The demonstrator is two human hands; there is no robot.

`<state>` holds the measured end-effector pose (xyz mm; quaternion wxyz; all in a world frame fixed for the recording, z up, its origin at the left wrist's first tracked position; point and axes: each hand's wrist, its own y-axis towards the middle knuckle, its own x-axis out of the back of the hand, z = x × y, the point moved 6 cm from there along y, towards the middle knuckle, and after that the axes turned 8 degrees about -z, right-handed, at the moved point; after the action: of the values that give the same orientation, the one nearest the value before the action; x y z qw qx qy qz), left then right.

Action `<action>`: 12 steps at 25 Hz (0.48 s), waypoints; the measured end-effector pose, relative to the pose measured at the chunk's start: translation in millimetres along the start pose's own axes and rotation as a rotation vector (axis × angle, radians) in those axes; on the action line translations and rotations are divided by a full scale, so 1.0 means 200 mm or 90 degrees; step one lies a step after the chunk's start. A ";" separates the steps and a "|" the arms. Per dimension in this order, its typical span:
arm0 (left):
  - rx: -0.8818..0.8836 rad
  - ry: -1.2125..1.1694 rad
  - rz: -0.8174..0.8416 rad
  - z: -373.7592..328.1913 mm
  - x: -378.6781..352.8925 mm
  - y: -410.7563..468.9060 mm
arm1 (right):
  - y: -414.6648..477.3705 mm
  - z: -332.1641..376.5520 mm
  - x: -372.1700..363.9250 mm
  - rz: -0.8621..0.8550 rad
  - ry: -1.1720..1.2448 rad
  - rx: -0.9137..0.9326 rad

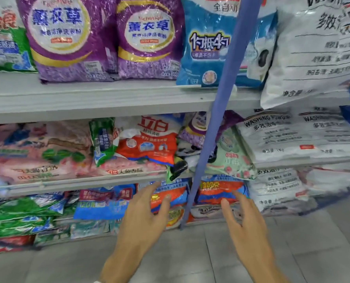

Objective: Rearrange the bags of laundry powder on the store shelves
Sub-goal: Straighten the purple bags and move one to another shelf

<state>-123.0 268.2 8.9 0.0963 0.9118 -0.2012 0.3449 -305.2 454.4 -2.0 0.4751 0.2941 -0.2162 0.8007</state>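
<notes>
Laundry-powder stock: shiny purple plastic bags (68, 37) on the top grey metal shelf (88, 99) stand upright & look sorted. The mid shelf (78, 184) is a jumble, w/ a red-and-white plastic bag (149, 144) slumped over pink bags (37, 156), a green-and-white bag (102, 137) tilted, and a mint-green bag (231, 156) leaning by the blue upright post (217, 119), so I'd judge most of the job is left. Left hand (143, 217) & right hand (245, 221) hover by the orange-and-blue bags (221, 193) down low, each grip wide open, fingers spread, holding nothing.
</notes>
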 end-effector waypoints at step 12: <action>-0.203 -0.076 -0.025 -0.83 -0.63 0.10 | 0.37 -0.25 0.18 -0.076 0.142 0.027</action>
<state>-316.6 339.8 49.5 0.2345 0.9076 -0.2406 0.2517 -398.4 475.6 -19.6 0.5368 0.2254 -0.1273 0.8030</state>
